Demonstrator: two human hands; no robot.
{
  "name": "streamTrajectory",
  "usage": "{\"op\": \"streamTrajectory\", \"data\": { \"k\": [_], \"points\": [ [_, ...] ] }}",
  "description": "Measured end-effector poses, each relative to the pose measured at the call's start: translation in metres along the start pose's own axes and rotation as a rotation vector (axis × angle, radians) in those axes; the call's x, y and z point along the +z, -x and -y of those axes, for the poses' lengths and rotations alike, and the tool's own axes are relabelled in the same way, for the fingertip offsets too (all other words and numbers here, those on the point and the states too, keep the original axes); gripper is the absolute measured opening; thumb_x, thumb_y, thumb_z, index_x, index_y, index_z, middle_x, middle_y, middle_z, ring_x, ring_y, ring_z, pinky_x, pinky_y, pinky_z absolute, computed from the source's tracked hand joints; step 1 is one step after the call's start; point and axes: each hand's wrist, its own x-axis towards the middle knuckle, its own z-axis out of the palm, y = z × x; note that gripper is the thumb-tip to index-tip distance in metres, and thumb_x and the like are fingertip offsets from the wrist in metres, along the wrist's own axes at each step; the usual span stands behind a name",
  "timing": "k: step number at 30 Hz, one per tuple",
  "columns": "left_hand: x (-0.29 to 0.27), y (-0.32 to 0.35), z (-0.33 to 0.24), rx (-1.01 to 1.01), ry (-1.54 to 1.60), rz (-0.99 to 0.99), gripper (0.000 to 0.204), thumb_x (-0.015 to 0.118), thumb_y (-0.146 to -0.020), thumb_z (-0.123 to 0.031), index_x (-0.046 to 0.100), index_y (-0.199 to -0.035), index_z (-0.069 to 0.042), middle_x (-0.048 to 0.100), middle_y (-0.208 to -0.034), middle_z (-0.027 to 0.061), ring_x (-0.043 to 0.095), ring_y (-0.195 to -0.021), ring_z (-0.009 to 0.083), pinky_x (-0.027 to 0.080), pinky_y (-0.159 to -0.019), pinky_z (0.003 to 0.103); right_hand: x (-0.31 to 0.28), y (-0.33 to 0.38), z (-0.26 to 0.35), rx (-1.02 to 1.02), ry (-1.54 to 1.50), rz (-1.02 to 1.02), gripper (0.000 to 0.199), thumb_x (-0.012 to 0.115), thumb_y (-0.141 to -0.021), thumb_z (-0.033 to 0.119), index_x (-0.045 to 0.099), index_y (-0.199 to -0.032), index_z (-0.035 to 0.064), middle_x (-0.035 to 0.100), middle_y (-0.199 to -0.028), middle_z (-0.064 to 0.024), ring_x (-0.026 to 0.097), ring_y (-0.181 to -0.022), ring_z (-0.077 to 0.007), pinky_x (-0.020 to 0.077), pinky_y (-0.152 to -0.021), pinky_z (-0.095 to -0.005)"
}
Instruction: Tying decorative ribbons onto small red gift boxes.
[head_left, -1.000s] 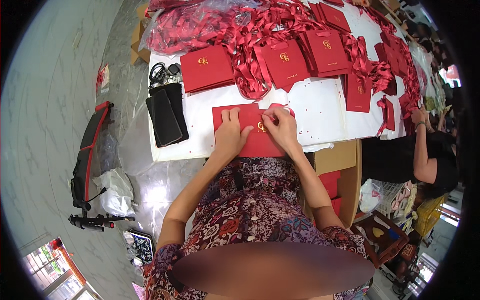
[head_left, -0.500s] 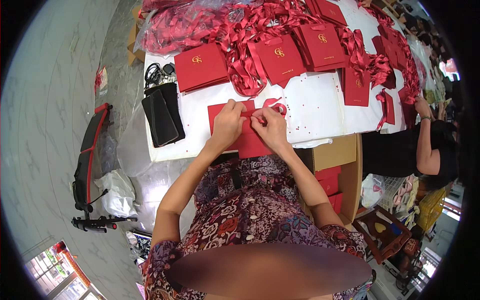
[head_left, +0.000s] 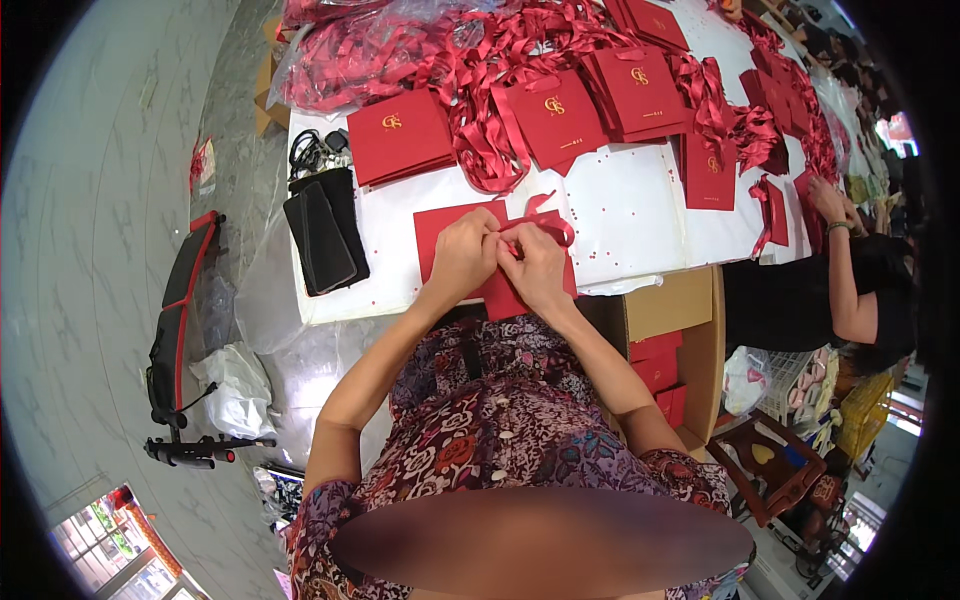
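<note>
Both hands met over a red card at the table's near edge.

The left hand (head_left: 462, 252) and right hand (head_left: 535, 268) pinched a red ribbon (head_left: 538, 222) lying at 1 o'clock from the fingertips, across the flat red envelope (head_left: 440, 225); the ribbon ran roughly 9-to-3.

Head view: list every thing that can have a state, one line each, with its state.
left hand: fingers pinching the red ribbon
right hand: fingers pinching the same ribbon
red ribbon: looped, lifted off the folder
red folder: lying flat, closed, at the table edge
cardboard box: open, red folders inside
black pouch: lying flat, closed
loose ribbons: heaped, tangled
stacked red folders: closed, piled
</note>
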Motion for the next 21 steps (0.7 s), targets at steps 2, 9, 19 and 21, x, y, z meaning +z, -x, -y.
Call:
{"op": "streamTrajectory", "data": {
  "k": [2,9,19,21],
  "points": [
    [0.001,0.0,0.001,0.142,0.027,-0.097,0.02,0.072,-0.083,-0.015,0.062,-0.091,0.0,0.068,-0.081,0.0154,0.069,-0.075,0.0303,0.053,-0.066,0.039,-0.011,-0.004,0.005,0.146,-0.081,0.119,0.014,0.072,-0.082,0.01,0.063,-0.09,0.0024,0.064,-0.08,-0.0123,0.065,-0.072,-0.0301,0.0494,-0.065,-0.0414],
    [-0.006,0.004,-0.002,0.034,0.02,-0.012,0.027,0.079,-0.077,-0.018,0.061,-0.09,-0.002,0.068,-0.088,0.0132,0.069,-0.084,0.0303,0.054,-0.073,0.04,-0.058,-0.036,0.018,0.161,-0.183,0.276,0.016,0.066,-0.088,0.013,0.069,-0.1,0.003,0.067,-0.087,-0.0151,0.067,-0.084,-0.0338,0.0525,-0.071,-0.0397],
    [-0.009,0.01,-0.03,0.378,0.024,0.003,0.01,0.074,-0.08,-0.007,0.066,-0.086,-0.004,0.062,-0.08,0.0096,0.062,-0.076,0.0284,0.05,-0.067,0.038,-0.07,-0.07,-0.031,0.287,-0.472,0.872,0.018,0.067,-0.088,0.016,0.074,-0.091,-0.0005,0.071,-0.078,-0.0069,0.063,-0.07,-0.0114,0.05,-0.069,-0.0268],
    [-0.01,0.007,-0.031,0.406,0.019,0.01,0.01,0.074,-0.08,-0.006,0.066,-0.086,-0.004,0.061,-0.08,0.0099,0.061,-0.077,0.0289,0.05,-0.068,0.038,-0.063,-0.07,-0.039,0.317,-0.545,0.877,0.018,0.067,-0.088,0.015,0.073,-0.09,-0.0012,0.07,-0.077,-0.0044,0.061,-0.071,-0.0084,0.049,-0.068,-0.0252]
  ]
}}
